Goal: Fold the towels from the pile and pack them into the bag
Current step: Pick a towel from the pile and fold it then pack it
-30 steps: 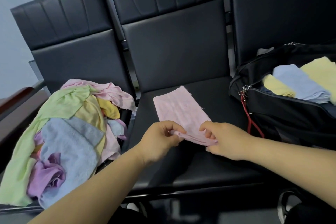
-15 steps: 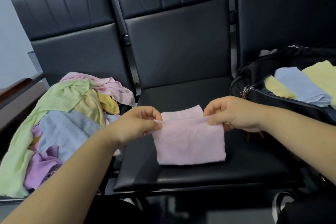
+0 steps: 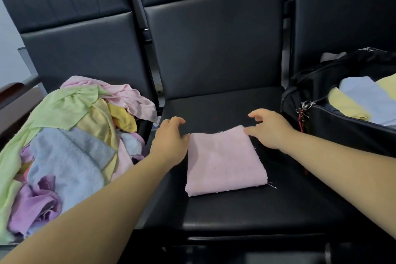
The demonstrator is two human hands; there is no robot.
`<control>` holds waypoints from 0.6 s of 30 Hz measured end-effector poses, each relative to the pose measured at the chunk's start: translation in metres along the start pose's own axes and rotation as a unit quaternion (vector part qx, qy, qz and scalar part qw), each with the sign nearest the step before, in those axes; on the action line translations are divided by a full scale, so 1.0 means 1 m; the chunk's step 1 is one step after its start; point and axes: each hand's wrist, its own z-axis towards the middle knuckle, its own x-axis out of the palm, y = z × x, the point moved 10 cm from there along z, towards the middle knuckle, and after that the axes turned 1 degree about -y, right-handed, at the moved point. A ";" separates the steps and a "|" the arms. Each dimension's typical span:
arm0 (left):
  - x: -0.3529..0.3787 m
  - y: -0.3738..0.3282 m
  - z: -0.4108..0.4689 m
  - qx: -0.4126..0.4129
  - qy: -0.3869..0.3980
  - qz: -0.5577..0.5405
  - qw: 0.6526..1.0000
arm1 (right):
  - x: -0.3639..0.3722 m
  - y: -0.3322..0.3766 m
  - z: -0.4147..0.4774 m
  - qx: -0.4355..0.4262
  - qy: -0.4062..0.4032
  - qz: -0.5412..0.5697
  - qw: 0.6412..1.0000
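Observation:
A folded pink towel [image 3: 225, 163] lies flat on the middle black seat [image 3: 235, 210]. My left hand [image 3: 169, 137] sits at the towel's far left corner with fingers loosely curled, holding nothing. My right hand [image 3: 267, 128] hovers at the far right corner, fingers spread and relaxed, fingertips just touching the towel's edge. A pile of unfolded towels [image 3: 64, 141] in green, blue, yellow, pink and purple fills the left seat. The open black bag [image 3: 334, 122] stands on the right seat and holds folded yellow and light blue towels [image 3: 364, 96].
Three black padded chairs stand in a row with tall backrests [image 3: 214, 45]. A dark wooden armrest [image 3: 12, 96] borders the pile at the far left. A red zip pull [image 3: 302, 122] hangs from the bag's near corner.
Both hands folded the pink towel's near edge over to the far side, laid it down in a square, and have let go of it.

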 end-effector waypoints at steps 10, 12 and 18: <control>0.037 -0.034 -0.101 0.225 0.153 -0.005 0.962 | 0.053 0.036 -0.101 -0.287 0.168 -0.215 0.918; 0.046 -0.028 -0.113 0.252 0.184 0.037 0.949 | 0.059 0.024 -0.111 -0.287 0.184 -0.252 0.906; 0.041 -0.019 -0.111 0.210 0.196 0.014 0.958 | 0.051 0.020 -0.108 -0.264 0.131 -0.231 0.927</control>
